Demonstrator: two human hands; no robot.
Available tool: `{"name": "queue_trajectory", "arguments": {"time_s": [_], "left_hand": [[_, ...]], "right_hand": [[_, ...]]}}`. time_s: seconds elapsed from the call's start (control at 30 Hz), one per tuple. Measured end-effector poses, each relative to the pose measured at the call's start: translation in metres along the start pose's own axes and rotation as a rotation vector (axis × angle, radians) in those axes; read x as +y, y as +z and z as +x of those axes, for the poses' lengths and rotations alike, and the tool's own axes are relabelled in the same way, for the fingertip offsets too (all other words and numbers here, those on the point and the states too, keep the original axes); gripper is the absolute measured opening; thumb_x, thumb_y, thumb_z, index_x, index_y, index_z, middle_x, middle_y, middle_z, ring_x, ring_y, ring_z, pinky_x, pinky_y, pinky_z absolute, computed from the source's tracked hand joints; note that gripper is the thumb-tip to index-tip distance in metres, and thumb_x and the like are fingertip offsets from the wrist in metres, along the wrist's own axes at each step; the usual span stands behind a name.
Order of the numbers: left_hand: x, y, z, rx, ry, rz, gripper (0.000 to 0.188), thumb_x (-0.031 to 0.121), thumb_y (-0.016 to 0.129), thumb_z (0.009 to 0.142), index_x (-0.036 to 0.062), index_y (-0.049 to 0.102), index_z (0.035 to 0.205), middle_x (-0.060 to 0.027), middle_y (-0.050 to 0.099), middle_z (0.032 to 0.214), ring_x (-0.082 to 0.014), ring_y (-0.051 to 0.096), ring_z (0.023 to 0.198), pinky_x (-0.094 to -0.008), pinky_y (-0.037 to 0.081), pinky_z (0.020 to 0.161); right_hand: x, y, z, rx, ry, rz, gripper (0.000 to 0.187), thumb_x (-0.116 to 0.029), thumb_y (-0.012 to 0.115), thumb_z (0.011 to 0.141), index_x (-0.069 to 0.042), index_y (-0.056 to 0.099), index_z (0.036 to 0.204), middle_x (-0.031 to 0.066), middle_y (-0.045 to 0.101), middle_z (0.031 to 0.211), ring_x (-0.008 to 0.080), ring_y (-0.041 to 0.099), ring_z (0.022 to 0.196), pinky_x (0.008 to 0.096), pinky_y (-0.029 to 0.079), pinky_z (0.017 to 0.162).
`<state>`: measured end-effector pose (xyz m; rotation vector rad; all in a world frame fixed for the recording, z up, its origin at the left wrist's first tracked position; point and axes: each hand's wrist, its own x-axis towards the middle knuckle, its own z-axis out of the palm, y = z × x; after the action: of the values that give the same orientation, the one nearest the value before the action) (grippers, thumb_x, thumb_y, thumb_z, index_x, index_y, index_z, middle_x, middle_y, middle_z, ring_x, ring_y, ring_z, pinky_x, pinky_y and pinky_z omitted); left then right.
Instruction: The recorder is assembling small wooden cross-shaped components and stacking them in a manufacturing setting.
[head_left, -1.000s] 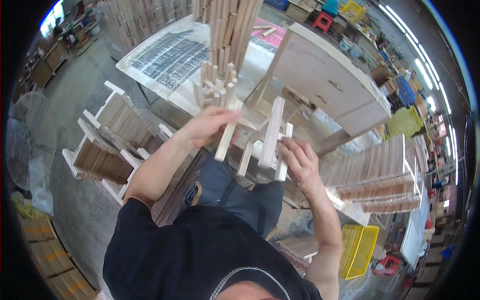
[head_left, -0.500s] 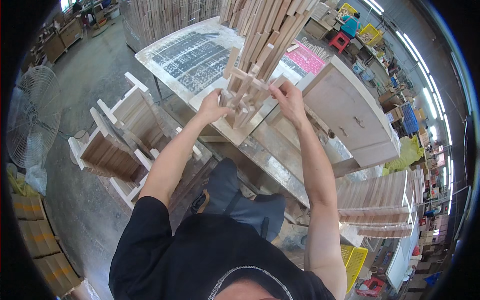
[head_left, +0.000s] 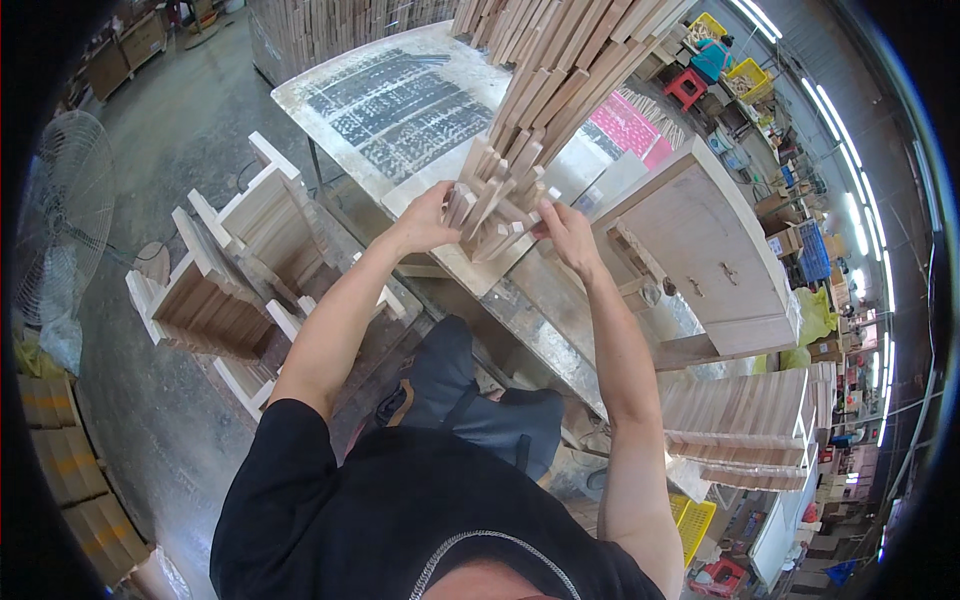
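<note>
Several pale wooden strips [head_left: 497, 205] lie in a loose, crisscrossed cluster at the table's near corner, their cut ends toward me. My left hand [head_left: 428, 220] grips the cluster from its left side, thumb at the near side and fingertips partly hidden behind the strips. On the opposite side, my right hand [head_left: 567, 235] has its curled fingers pressed against the strip ends. Behind the cluster, a tall stack of long wooden strips [head_left: 560, 85] rises and leans to the right.
A worktable [head_left: 300, 95] with dark printed sheeting extends behind. A large curved wooden panel piece [head_left: 700, 260] stands at right. Stacked wooden parts [head_left: 215, 310] sit low on the left; more boards [head_left: 740, 420] are at lower right. A fan [head_left: 75, 215] stands far left. Another person [head_left: 712, 60] sits beyond.
My right hand has come down and in against the strips. Strips that stuck up crosswise above the cluster are now lower among the others. My left hand remains at the left side.
</note>
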<state>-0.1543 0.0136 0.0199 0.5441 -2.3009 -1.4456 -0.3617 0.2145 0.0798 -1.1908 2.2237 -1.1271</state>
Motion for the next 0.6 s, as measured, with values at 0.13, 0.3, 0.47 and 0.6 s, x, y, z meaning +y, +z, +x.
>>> {"name": "queue_trajectory", "arguments": {"time_s": [0.13,0.3,0.47,0.6], "left_hand": [[0.019,0.006,-0.015,0.052,0.059,0.09,0.098,0.026,0.091,0.068,-0.002,0.04,0.147,-0.0219,0.057,0.138,-0.0342,0.056,0.129,-0.0412,0.044,0.113],[0.019,0.023,-0.015,0.181,-0.033,0.129,0.105,0.036,0.093,0.063,-0.0089,0.041,0.143,-0.0284,0.057,0.136,-0.0389,0.057,0.128,-0.0427,0.045,0.11],[0.005,0.023,-0.016,0.242,0.031,0.145,0.085,0.035,0.09,0.068,-0.0073,0.052,0.131,-0.0287,0.066,0.117,-0.0422,0.065,0.11,-0.0444,0.052,0.096],[0.013,0.01,-0.015,0.107,0.046,0.247,0.092,0.041,0.089,0.069,-0.0074,0.049,0.137,-0.0275,0.064,0.125,-0.0392,0.062,0.119,-0.0438,0.049,0.105]], "right_hand": [[-0.014,0.003,-0.012,0.093,-0.036,-0.042,0.057,-0.048,0.047,0.106,0.006,0.068,0.102,0.0154,0.072,0.078,0.021,0.074,0.073,0.0338,0.057,0.069],[-0.006,0.018,-0.008,0.144,-0.013,0.008,0.056,-0.045,0.046,0.107,0.006,0.069,0.1,0.0169,0.071,0.074,0.0219,0.073,0.066,0.0339,0.057,0.066],[-0.011,0.029,-0.011,0.168,0.012,-0.06,0.055,-0.044,0.047,0.107,0.005,0.068,0.097,0.0179,0.07,0.071,0.0235,0.072,0.064,0.0367,0.056,0.066],[0.003,0.021,-0.005,0.147,0.067,-0.127,0.059,-0.05,0.045,0.106,0.004,0.068,0.101,0.0176,0.071,0.071,0.0255,0.073,0.066,0.0408,0.056,0.071]]}}
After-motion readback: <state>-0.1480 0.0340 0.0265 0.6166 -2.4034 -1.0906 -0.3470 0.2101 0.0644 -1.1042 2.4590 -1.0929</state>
